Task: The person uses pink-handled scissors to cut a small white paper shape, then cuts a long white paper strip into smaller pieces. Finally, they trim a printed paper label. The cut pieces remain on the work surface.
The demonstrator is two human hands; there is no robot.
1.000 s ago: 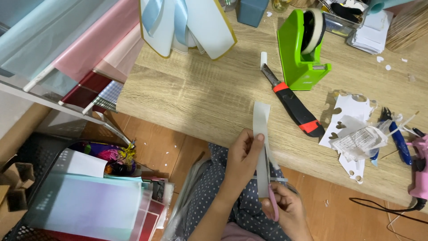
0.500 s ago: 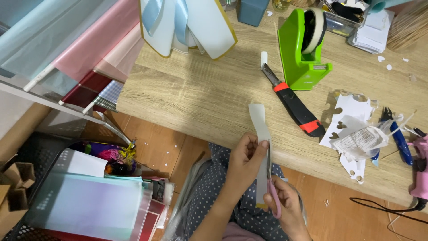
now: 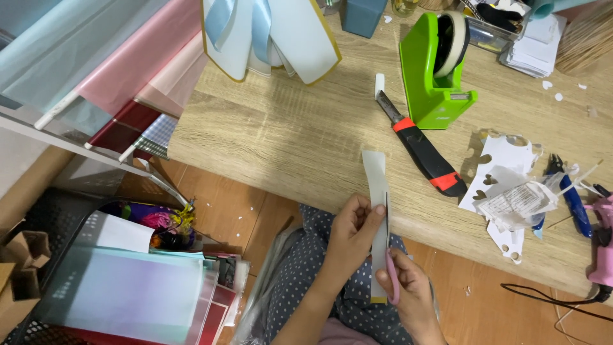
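My left hand [image 3: 350, 231] pinches a long white paper strip [image 3: 375, 185] that stands upright over the near edge of the wooden table [image 3: 287, 128]. My right hand [image 3: 408, 291] grips pink-handled scissors [image 3: 389, 255], whose blades run up along the strip's right side. Both hands are above my lap, which is covered in dark dotted fabric [image 3: 306, 287].
A black and red utility knife [image 3: 421, 147] lies just beyond the strip, next to a green tape dispenser [image 3: 437, 67]. Cut paper scraps [image 3: 504, 185], blue pliers [image 3: 571, 198] and a pink glue gun [image 3: 600, 243] lie at the right. Wrapping-paper rolls [image 3: 108, 57] and a crate of sheets [image 3: 121, 287] fill the left.
The paper strip has shifted slightly lower and left, and the scissors blades have moved further up along it. My hands stay over my lap.
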